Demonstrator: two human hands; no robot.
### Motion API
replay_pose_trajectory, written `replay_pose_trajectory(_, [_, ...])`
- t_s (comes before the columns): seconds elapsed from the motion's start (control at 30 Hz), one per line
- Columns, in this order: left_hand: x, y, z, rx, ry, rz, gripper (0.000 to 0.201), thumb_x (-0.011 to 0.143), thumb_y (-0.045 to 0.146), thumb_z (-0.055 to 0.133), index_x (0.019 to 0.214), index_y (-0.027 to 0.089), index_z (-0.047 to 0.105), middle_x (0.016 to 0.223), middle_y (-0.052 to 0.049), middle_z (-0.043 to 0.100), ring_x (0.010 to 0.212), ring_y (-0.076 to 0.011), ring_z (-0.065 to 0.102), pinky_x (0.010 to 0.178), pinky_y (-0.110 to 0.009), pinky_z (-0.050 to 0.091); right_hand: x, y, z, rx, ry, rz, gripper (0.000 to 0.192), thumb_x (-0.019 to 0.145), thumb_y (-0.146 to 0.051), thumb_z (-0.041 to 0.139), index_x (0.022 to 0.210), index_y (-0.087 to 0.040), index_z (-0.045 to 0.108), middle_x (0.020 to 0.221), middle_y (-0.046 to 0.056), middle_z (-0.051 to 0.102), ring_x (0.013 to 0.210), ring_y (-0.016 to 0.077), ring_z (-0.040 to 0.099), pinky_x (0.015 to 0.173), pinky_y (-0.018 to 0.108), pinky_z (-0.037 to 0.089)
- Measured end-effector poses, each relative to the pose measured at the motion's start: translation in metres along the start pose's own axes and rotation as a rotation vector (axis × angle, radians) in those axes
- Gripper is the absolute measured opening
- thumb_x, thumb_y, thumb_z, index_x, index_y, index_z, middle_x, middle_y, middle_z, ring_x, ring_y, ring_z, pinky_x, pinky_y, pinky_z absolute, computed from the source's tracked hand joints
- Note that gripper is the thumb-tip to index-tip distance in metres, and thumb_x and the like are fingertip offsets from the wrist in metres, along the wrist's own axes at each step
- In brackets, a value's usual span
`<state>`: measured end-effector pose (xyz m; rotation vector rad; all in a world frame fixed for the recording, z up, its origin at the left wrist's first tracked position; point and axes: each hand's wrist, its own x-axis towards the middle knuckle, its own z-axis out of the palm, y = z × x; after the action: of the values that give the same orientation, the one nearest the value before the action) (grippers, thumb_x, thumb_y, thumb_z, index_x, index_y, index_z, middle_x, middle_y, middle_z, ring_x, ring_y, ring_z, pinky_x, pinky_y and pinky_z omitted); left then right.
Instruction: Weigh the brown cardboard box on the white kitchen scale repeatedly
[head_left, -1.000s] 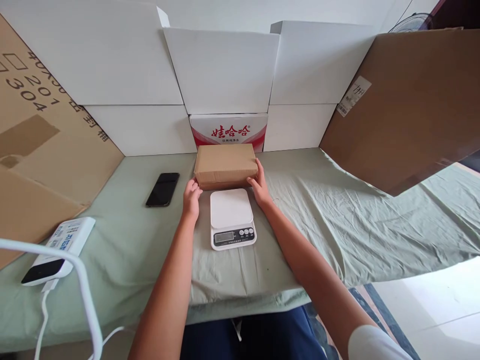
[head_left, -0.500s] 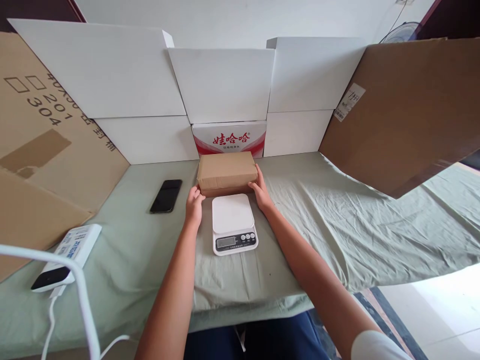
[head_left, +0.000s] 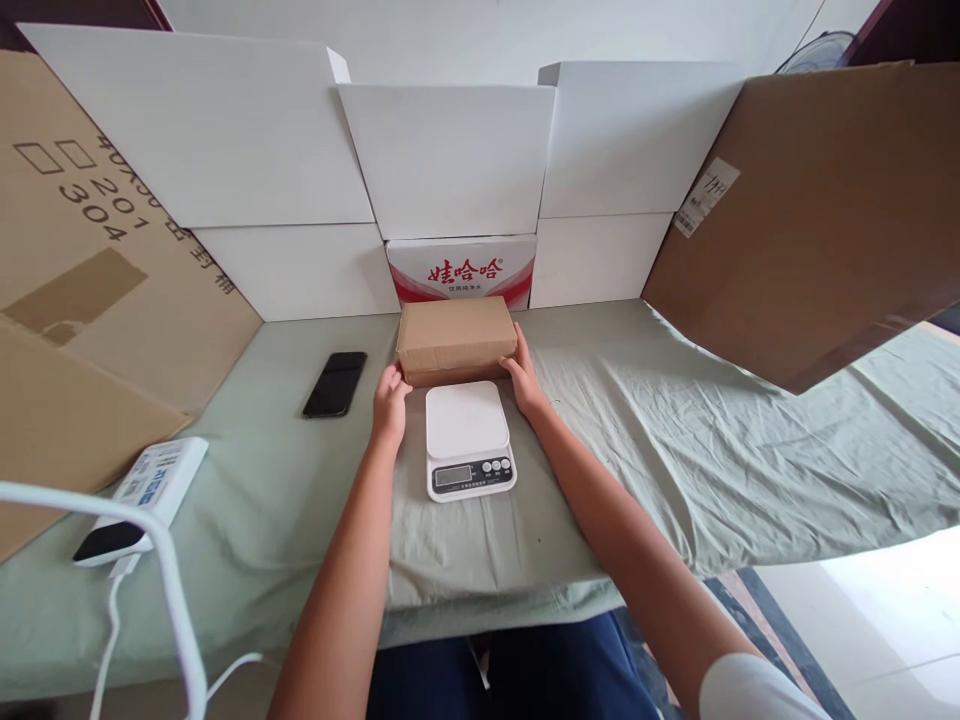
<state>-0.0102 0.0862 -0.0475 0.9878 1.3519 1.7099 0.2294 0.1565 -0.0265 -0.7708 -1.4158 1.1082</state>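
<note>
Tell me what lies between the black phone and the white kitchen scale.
In the head view, the left hand lies there, touching the brown cardboard box; otherwise bare green cloth.

Plain brown cardboard box [head_left: 455, 338] at centre; white kitchen scale [head_left: 468, 438] below it — grey display, black buttons; black phone [head_left: 335, 383] left of centre; pale green tablecloth [head_left: 675, 450] — creased.

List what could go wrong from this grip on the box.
1. Left hand and right hand only press the ends of the brown box; it may slip when lifted.
2. The white scale sits directly in front; a dragged box might shove it.
3. The box looks wider than the scale's platform, so it may tip.
</note>
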Motion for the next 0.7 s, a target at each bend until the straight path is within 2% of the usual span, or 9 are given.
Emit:
replay_pose_trajectory(0.37, [0.0007, 0.0015, -0.0016, -0.054, -0.013, 0.027, 0.062, 0.069, 0.021, 0.059, 0.13, 0.022, 0.062, 0.149, -0.01, 0.058, 0.144, -0.0282, 0.048, 0.119, -0.043, 0.034, 0.0011, 0.0061, -0.002, 0.02, -0.011, 0.0, 0.081, 0.083, -0.037, 0.055, 0.159, -0.033, 0.026, 0.169, -0.009, 0.029, 0.158, 0.0249, 0.026, 0.132, 0.048, 0.016])
replay_pose_trajectory(0.7, [-0.0001, 0.004, -0.0016, -0.044, -0.034, 0.028, 0.064, 0.07, 0.019, 0.058, 0.134, 0.022, 0.061, 0.152, -0.009, 0.056, 0.145, -0.0279, 0.046, 0.119, -0.042, 0.035, 0.0018, 0.008, -0.0019, 0.032, -0.015, -0.007, 0.082, 0.083, -0.041, 0.055, 0.159, -0.033, 0.025, 0.169, -0.008, 0.028, 0.158, 0.025, 0.024, 0.132, 0.046, 0.015])
